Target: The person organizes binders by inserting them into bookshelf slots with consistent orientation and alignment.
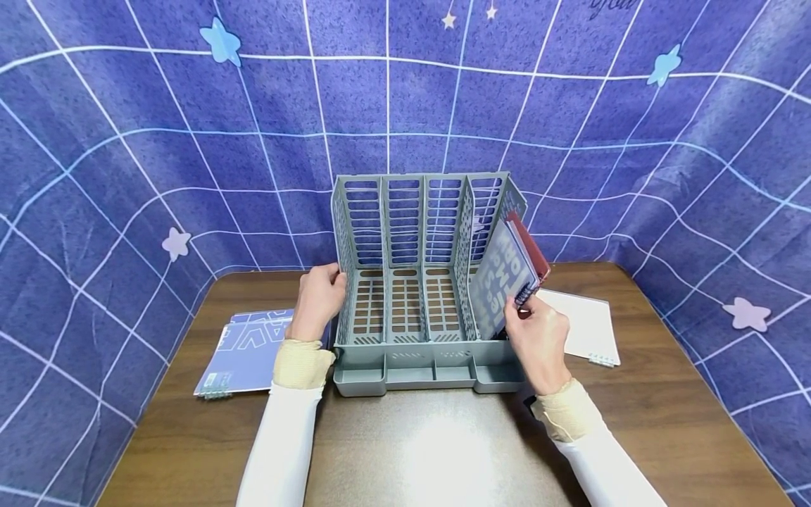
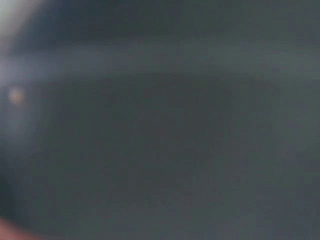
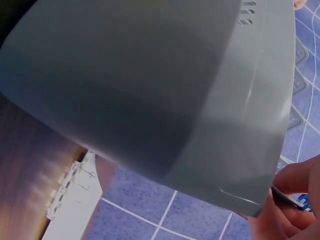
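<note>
The right band [image 1: 567, 414] is a crinkled, cream-yellow wrist wrap. Behind it runs a plain white, close-fitting right sleeve [image 1: 605, 465]; against the band's inner edge sits a dark piece [image 1: 531, 404]; ahead of it the fingers [image 1: 512, 317] are bare. Left of it, a matching left band [image 1: 304, 364] meets a white left sleeve [image 1: 285, 440].

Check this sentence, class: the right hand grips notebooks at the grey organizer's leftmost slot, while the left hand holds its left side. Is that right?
Leftmost is wrong: the head view shows the right hand gripping notebooks at the rightmost slot of the grey organizer, while the left hand holds its left side.
</note>
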Available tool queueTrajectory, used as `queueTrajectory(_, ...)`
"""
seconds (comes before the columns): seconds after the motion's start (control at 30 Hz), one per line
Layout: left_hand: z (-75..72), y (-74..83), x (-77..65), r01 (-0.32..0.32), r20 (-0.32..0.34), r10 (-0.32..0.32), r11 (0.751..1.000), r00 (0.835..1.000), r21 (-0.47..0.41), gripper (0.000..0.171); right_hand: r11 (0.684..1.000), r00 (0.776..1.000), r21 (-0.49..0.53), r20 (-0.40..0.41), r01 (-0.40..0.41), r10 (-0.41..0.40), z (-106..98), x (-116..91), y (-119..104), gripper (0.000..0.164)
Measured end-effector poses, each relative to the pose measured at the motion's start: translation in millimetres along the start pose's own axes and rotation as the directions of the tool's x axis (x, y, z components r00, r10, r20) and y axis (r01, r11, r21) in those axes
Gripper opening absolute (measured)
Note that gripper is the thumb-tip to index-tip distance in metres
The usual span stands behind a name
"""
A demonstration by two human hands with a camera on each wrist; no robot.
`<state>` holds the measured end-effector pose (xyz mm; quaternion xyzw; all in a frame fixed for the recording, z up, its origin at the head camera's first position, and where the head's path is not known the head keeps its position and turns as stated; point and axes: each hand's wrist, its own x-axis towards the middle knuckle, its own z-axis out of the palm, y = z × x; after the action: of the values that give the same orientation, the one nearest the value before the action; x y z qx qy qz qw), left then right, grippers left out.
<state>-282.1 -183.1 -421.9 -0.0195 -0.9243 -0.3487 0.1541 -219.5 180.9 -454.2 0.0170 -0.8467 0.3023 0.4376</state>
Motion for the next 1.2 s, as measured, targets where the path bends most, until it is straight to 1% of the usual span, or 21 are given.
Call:
queueTrajectory(0.2, 0.3, 0.7, -0.4, -0.01, -0.007, 0.01, 1.0, 1.0, 0.008, 0.031, 0.999, 0.998, -0.046, 0.055, -0.018, 0.021, -3, 2, 2, 0.025)
queueTrajectory(0.37, 0.3, 1.1, -0.1, 0.013, 0.005, -0.013, 1.0, 1.0, 0.006, 0.028, 0.994, 0.994, -0.09, 0.095, -0.054, 0.063, -7, 5, 2, 0.031)
queueTrajectory(0.5, 0.5, 0.1, 0.5, 0.014, 0.007, -0.014, 1.0, 1.0, 0.009, 0.025, 0.99, 0.988, -0.116, 0.118, -0.084, 0.098, -10, 7, 2, 0.033)
queueTrajectory(0.73, 1.6, -0.6, 2.1, 0.003, -0.005, -0.003, 1.0, 1.0, 0.001, 0.03, 0.989, 0.985, -0.124, 0.146, -0.076, 0.094, -13, 11, 5, 0.035)
queueTrajectory(0.9, 2.3, 0.3, 4.0, -0.004, -0.007, 0.004, 1.0, 1.0, 0.002, 0.026, 0.987, 0.981, -0.135, 0.164, -0.082, 0.104, -15, 13, 7, 0.036)
queueTrajectory(1.03, 1.9, 1.3, 3.2, 0.004, 0.002, -0.004, 1.0, 1.0, 0.005, 0.025, 0.985, 0.976, -0.146, 0.184, -0.091, 0.118, -17, 14, 9, 0.037)
queueTrajectory(1.2, 1.1, 1.9, 0.7, 0.004, -0.002, -0.004, 1.0, 1.0, 0.007, 0.028, 0.984, 0.972, -0.155, 0.203, -0.091, 0.122, -19, 14, 9, 0.037)
